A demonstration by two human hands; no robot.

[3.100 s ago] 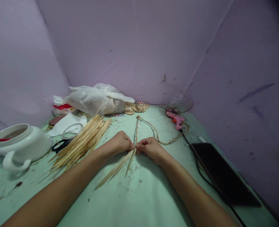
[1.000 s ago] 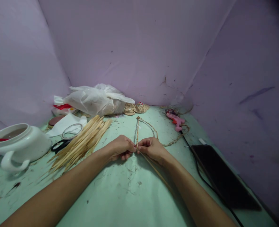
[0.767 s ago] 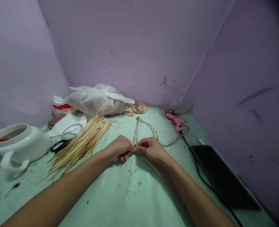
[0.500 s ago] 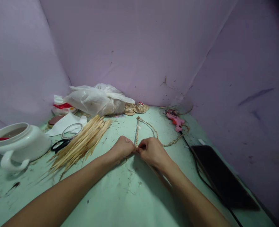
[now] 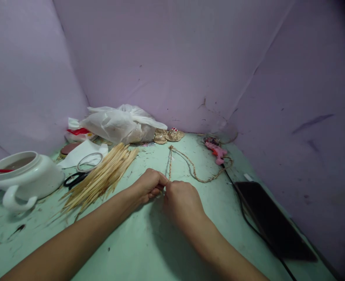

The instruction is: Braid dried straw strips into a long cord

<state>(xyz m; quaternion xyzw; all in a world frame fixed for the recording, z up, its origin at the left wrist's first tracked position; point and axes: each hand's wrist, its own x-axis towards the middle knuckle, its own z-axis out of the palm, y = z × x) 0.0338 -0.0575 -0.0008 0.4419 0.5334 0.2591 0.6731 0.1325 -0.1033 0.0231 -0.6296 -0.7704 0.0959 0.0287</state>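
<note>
A thin braided straw cord (image 5: 193, 167) runs from the pink glue gun's side round to a bend near the back, then straight down to my hands. My left hand (image 5: 152, 184) is closed, its thumb and forefinger pinching the cord's near end. Right against it, my right hand (image 5: 184, 200) is curled with its back toward me. Its fingertips meet the left ones at the cord, though most of its fingers are hidden. A bundle of dry straw strips (image 5: 102, 179) lies left of my hands.
On the left are a white teapot-shaped pot (image 5: 29, 177) holding liquid and black-handled scissors (image 5: 74, 179). A white plastic bag (image 5: 121, 124) and woven straw pieces (image 5: 172, 135) lie at the back. At right are a pink glue gun (image 5: 216, 151), its black cable, and a dark flat device (image 5: 273, 218).
My right hand has rolled over and moved slightly toward me, so its back now hides its fingers. My left hand stays nearly in place. The cord's loose curve has shifted slightly.
</note>
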